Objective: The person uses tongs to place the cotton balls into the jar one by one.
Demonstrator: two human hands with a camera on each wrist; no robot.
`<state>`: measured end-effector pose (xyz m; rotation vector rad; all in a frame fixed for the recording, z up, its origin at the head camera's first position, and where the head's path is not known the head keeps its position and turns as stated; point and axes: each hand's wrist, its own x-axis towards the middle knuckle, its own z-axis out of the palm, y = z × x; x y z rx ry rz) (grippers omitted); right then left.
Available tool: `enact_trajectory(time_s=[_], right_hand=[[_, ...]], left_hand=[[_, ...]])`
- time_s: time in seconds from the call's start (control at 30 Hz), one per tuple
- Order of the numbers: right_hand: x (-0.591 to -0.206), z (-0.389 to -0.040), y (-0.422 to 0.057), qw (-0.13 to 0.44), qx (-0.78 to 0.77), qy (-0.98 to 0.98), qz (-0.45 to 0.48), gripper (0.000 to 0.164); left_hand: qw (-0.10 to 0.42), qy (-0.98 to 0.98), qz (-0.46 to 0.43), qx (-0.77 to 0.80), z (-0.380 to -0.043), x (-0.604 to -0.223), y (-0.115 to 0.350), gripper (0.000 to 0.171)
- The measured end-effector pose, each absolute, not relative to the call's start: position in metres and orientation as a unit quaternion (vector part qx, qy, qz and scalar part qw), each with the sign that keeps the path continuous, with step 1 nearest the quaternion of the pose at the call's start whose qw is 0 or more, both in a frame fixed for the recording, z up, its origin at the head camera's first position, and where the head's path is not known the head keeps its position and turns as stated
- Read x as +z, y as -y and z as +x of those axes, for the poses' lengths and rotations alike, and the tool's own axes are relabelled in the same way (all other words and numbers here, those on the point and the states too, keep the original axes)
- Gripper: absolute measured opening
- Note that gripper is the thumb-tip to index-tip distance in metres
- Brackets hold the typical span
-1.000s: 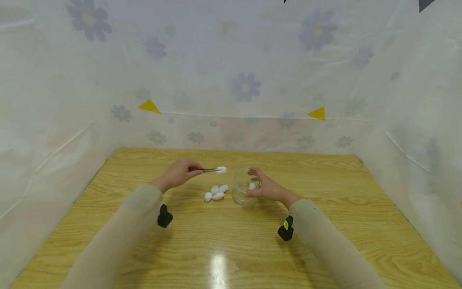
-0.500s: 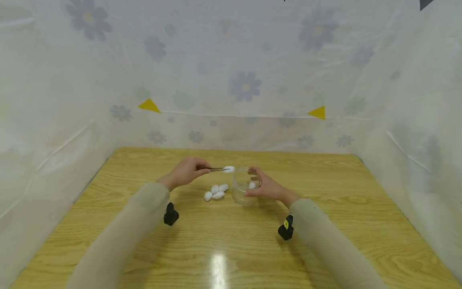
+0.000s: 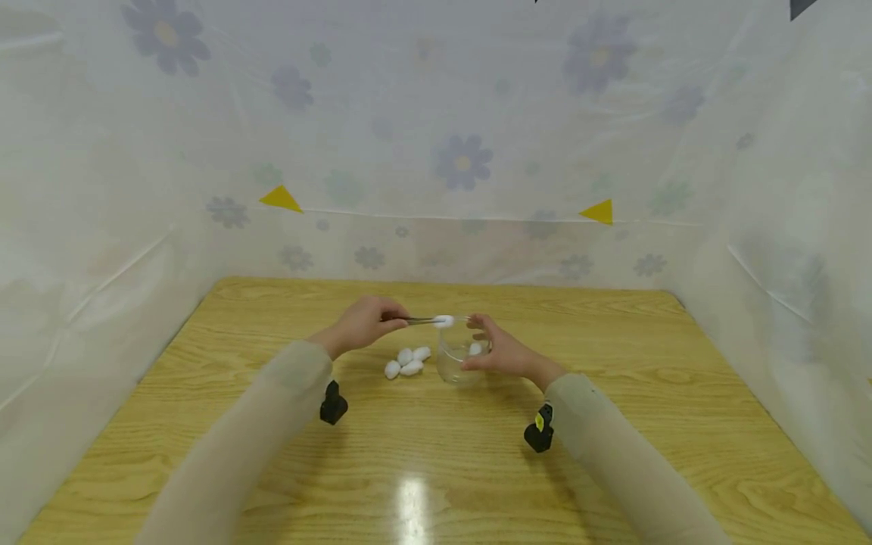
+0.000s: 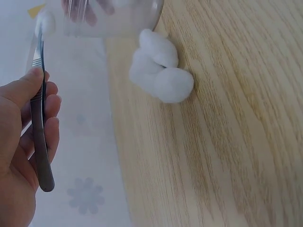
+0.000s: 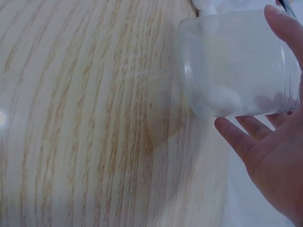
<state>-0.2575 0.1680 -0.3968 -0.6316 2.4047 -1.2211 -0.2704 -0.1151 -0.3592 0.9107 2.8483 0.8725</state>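
Observation:
My left hand (image 3: 368, 321) pinches a pair of metal tweezers (image 4: 41, 142) between thumb and fingers. At the tweezers' tips is a white cotton ball (image 3: 444, 321), level with the mouth of a clear jar (image 3: 451, 369) and overlapping its left rim in the head view. My right hand (image 3: 507, 353) holds the jar from the right, thumb on the near side and fingers curled round the far side. Inside the jar lies another cotton ball (image 5: 224, 99), low against the wall. Several loose cotton balls (image 3: 412, 369) lie clustered on the table, left of the jar.
The wood-grain table (image 3: 436, 446) is walled in by pale flowered sheeting (image 3: 381, 136) at the back and sides. Two yellow triangles (image 3: 282, 199) mark the back sheet. Black wrist cameras (image 3: 334, 403) hang below both sleeves.
My left hand has moved right, carrying the tweezers and their cotton ball from left of the jar to its rim. The right hand, the jar and the loose cotton balls have stayed put.

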Motion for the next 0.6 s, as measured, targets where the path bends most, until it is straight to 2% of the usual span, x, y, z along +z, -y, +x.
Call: enact_trajectory(time_s=[0.6], right_hand=[[-0.4, -0.258, -0.166, 0.187, -0.438, -0.854, -0.21, 0.095]], left_hand=[[0.034, -0.912, 0.298, 0.281, -0.271, -0.361, 0.097, 0.021]])
